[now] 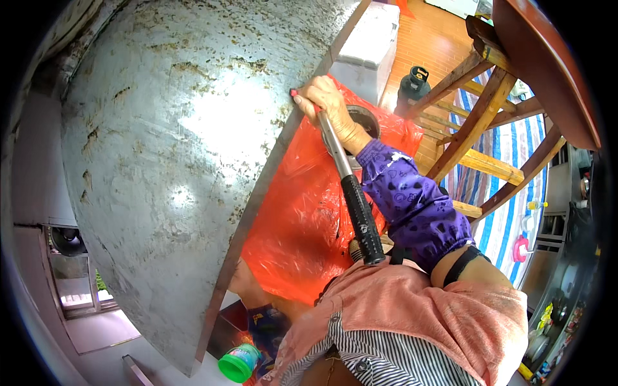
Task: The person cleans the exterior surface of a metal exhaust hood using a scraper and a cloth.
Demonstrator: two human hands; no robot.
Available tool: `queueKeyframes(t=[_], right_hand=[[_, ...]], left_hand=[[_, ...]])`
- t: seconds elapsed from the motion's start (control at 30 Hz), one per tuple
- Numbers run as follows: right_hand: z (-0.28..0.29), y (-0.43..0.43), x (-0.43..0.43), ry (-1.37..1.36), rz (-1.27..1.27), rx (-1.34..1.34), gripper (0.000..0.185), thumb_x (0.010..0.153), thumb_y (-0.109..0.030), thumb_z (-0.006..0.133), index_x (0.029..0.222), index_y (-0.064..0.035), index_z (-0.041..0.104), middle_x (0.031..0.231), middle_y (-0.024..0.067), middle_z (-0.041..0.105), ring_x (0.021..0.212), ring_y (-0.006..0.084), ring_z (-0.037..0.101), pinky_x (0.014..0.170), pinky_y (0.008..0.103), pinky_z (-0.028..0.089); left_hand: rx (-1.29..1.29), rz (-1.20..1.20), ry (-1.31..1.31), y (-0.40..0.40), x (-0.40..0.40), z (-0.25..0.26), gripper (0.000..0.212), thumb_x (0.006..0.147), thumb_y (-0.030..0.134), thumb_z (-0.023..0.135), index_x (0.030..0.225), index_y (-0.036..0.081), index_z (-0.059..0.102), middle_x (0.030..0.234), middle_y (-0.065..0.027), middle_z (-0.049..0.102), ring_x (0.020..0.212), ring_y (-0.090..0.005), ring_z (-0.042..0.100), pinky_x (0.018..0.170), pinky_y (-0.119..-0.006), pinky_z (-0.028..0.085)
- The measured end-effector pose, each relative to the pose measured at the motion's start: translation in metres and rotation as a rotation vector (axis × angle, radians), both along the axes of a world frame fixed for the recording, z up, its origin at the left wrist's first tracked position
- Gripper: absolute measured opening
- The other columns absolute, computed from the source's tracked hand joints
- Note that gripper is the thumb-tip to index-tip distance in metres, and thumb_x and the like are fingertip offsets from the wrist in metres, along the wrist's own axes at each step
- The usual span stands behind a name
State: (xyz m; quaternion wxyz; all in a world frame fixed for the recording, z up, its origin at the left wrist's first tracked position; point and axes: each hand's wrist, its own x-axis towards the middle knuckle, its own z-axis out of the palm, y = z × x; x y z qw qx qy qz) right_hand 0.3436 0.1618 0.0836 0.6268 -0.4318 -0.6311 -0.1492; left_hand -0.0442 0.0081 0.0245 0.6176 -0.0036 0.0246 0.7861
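My right hand, in a purple patterned oversleeve, is closed around the upper end of a tool, apparently a hammer. Its steel shaft and black rubber grip slant down towards my chest. A small red part shows past my fingers; the tool's head is otherwise hidden by the hand. The hand rests at or very near the edge of a large, scuffed grey panel. My left hand is out of view; bare skin shows beside the panel's lower edge. Red plastic sheeting lies below, with a round metal vessel partly behind my wrist.
A wooden-legged round table stands at the right over a striped tarpaulin. A dark gas cylinder and a white box are at the top. A green-lidded tub sits near the bottom, beside my body.
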Motion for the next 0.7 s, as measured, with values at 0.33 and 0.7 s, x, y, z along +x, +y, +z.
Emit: queueKeyframes(t=[0.33,0.7], right_hand=[[0.003,0.012,0.019,0.013,-0.027,0.034,0.021,0.075,-0.014,0.067,0.061,-0.0074,0.052,0.064,0.0082,0.047,0.065,0.0283,0.048,0.061,0.0390,0.039],[0.028,0.018,0.004,-0.161,0.056,0.058,0.017,0.077,-0.009,0.067,0.065,-0.0055,0.056,0.064,0.0075,0.049,0.064,0.0242,0.050,0.059,0.0361,0.043]], left_hand=[[0.133,-0.103,-0.132,-0.003,-0.005,-0.004,0.046,0.094,0.023,0.046,0.130,-0.006,0.042,0.138,-0.0176,0.041,0.127,-0.0326,0.037,0.108,-0.047,0.027],[0.087,-0.112,-0.113,-0.006,0.003,0.008,0.036,0.092,0.018,0.046,0.119,-0.005,0.052,0.126,-0.0173,0.052,0.112,-0.0318,0.052,0.097,-0.045,0.042]])
